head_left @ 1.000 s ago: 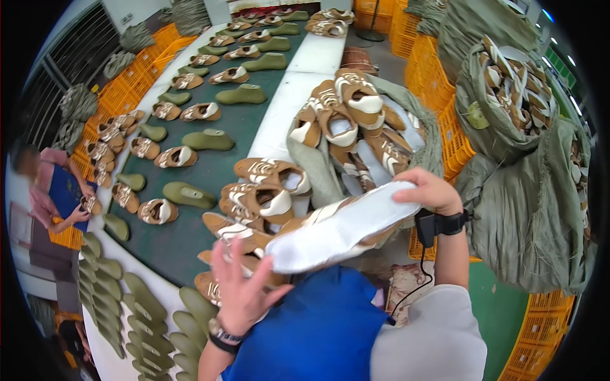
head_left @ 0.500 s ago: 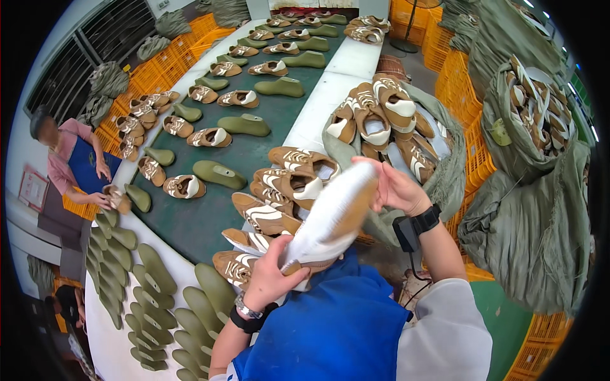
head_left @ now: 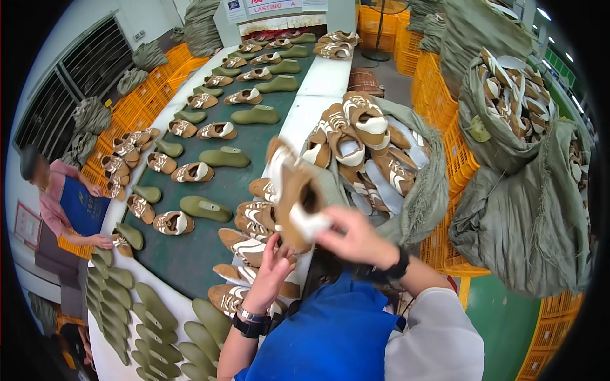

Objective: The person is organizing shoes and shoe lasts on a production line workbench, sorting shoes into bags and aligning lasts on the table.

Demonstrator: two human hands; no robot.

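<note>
The right hand [head_left: 356,237] has its grip on the white heel of a brown shoe [head_left: 296,202]; pinch firmly and lift the toe clear of the shoe row [head_left: 241,246] to the grip's left. The left hand [head_left: 265,279], fingers parted, seems empty below; a bulging sack [head_left: 424,213] crowds beyond-right.

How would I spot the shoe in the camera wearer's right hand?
Find the green tabletop with white borders, then the brown-and-white laced shoes along its right edge. Beside them, the bare right hand grips a brown-and-white shoe by its white heel. Unlike those neighbours, it is lifted and blurred.
</note>
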